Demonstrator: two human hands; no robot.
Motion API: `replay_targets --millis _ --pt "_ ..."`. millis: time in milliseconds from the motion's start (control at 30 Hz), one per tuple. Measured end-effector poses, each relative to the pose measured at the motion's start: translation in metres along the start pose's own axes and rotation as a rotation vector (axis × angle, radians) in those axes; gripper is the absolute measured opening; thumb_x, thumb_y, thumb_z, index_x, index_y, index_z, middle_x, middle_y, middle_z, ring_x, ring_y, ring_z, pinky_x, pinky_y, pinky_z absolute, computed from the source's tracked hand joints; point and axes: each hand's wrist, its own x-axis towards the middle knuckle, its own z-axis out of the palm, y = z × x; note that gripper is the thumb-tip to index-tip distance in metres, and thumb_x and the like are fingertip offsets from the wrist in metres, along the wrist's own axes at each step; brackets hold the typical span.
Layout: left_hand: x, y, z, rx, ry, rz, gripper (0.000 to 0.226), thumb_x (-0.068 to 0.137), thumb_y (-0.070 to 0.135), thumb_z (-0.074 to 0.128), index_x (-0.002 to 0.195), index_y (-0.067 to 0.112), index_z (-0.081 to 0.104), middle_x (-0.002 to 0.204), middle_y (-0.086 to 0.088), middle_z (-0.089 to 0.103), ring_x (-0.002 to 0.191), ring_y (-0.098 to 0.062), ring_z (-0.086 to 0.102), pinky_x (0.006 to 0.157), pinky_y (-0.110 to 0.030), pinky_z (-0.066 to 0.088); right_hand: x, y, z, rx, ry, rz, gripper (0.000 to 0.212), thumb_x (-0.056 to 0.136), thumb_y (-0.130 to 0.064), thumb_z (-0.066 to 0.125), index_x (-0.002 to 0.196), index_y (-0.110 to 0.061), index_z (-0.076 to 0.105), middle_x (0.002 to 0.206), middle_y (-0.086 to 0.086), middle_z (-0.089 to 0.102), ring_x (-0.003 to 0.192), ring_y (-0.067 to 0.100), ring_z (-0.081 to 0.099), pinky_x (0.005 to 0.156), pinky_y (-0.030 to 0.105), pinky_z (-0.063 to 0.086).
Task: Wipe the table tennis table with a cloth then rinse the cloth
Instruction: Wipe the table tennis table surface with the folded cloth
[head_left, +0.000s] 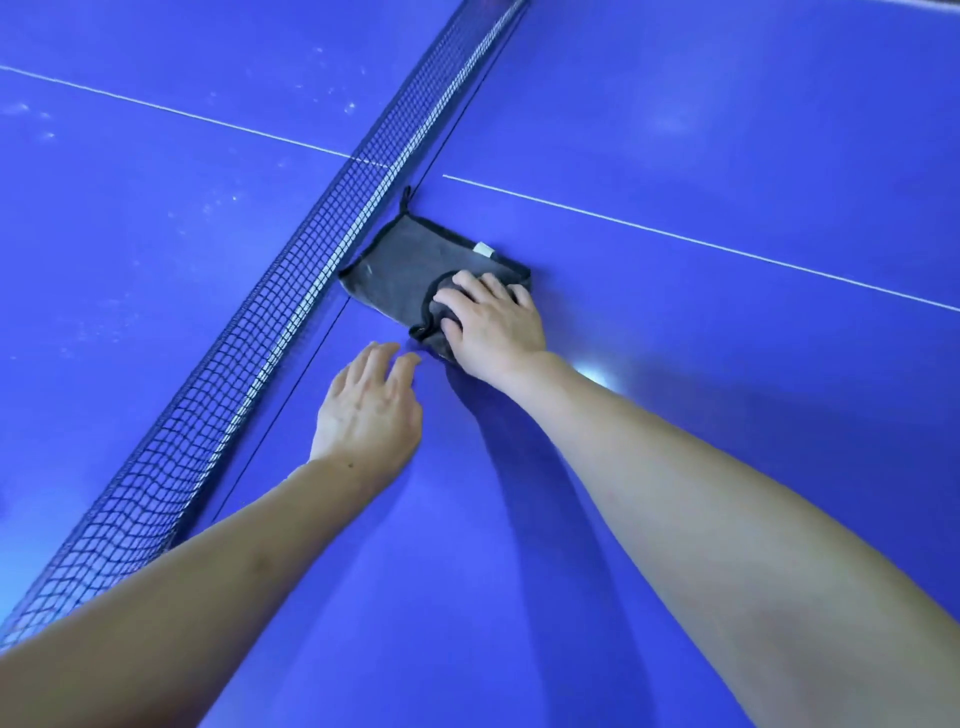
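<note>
Right hand (493, 325) presses the grey cloth (405, 265) flat against the net (291, 291) — left hand (366, 410) lies open, empty, on the blue table (727, 389).

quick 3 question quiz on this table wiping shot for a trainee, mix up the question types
1. True or false: the right hand presses on the grey black-edged cloth.
2. The left hand is: A) gripping the cloth, B) lying flat on the blue table tennis table, C) pulling the black mesh net.
3. Fill in: the cloth's far edge lies against the ____.

Key: 1 true; 2 B; 3 net
</note>
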Motion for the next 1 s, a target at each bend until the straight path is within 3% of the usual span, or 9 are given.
replay_targets --millis 167,333,433,533,567,633,700,767,1000 --pt "-0.004 0.011 -0.005 0.026 -0.031 -0.054 0.043 0.097 0.020 0.043 0.140 0.017 0.048 0.153 -0.005 0.039 0.144 -0.023 0.031 0.115 -0.040 0.031 -0.010 0.010 0.002 0.050 0.049 -0.040 0.029 0.098 -0.034 0.057 0.123 -0.027 0.069 0.138 -0.004 0.059 0.120 0.026 0.056 0.098 0.044 0.040" --pt "0.007 -0.014 -0.013 0.011 0.003 -0.063 0.043 0.097 0.019 0.045 0.140 0.016 0.049 0.151 -0.006 0.041 0.142 -0.024 0.034 0.113 -0.040 0.032 0.006 0.000 0.010 0.081 0.199 0.029 0.014 0.090 -0.031 0.070 0.104 -0.027 0.073 0.112 -0.005 0.068 0.102 0.033 0.062 0.084 0.046 0.040" --pt "0.019 -0.035 -0.017 0.001 0.015 -0.071 0.043 0.096 0.019 0.046 0.139 0.016 0.050 0.149 -0.007 0.042 0.139 -0.026 0.037 0.112 -0.041 0.032 0.033 -0.022 0.002 0.163 0.222 0.157 0.017 0.097 -0.033 0.064 0.113 -0.029 0.068 0.114 -0.007 0.071 0.114 0.031 0.060 0.090 0.048 0.036" --pt "0.028 -0.051 -0.021 -0.009 0.026 -0.067 0.042 0.096 0.018 0.046 0.137 0.017 0.050 0.149 -0.007 0.042 0.139 -0.027 0.037 0.111 -0.041 0.033 0.072 -0.054 -0.005 0.222 0.283 0.180 0.022 0.100 -0.034 0.061 0.121 -0.028 0.066 0.112 -0.006 0.072 0.109 0.028 0.063 0.094 0.046 0.034" --pt "0.030 -0.056 -0.022 -0.015 0.025 -0.062 0.042 0.095 0.017 0.046 0.137 0.017 0.050 0.148 -0.007 0.042 0.139 -0.027 0.037 0.112 -0.041 0.032 0.085 -0.063 -0.006 0.220 0.262 0.166 0.026 0.101 -0.037 0.060 0.125 -0.028 0.065 0.116 -0.005 0.071 0.112 0.027 0.063 0.097 0.046 0.034" --pt "0.034 -0.066 -0.024 -0.030 0.025 -0.061 0.043 0.095 0.018 0.043 0.138 0.016 0.049 0.149 -0.006 0.040 0.140 -0.026 0.035 0.113 -0.041 0.032 0.102 -0.074 0.002 0.152 0.085 0.134 0.042 0.101 -0.049 0.056 0.141 -0.033 0.055 0.143 -0.001 0.061 0.136 0.027 0.052 0.111 0.052 0.029" --pt "0.035 -0.073 -0.026 -0.045 0.032 -0.062 0.043 0.095 0.018 0.044 0.138 0.016 0.050 0.150 -0.005 0.040 0.139 -0.025 0.036 0.113 -0.041 0.033 0.107 -0.075 0.013 0.040 -0.148 0.109 0.059 0.101 -0.066 0.040 0.157 -0.046 0.032 0.170 0.000 0.029 0.158 0.027 0.021 0.123 0.064 0.008" --pt "0.034 -0.079 -0.027 -0.044 0.025 -0.042 0.042 0.095 0.017 0.044 0.136 0.015 0.051 0.150 -0.006 0.039 0.140 -0.025 0.034 0.114 -0.040 0.032 0.106 -0.072 0.024 -0.017 -0.277 0.094 0.067 0.098 -0.076 0.023 0.161 -0.054 0.015 0.176 -0.006 0.006 0.162 0.026 -0.001 0.122 0.070 -0.006" --pt "0.026 -0.091 -0.021 -0.028 -0.003 -0.035 0.040 0.096 0.017 0.043 0.136 0.014 0.050 0.152 -0.007 0.037 0.145 -0.025 0.028 0.115 -0.039 0.028 0.096 -0.067 0.024 -0.059 -0.245 0.096 0.057 0.101 -0.071 0.023 0.151 -0.048 0.036 0.174 -0.009 0.011 0.161 0.024 0.007 0.121 0.069 0.006"
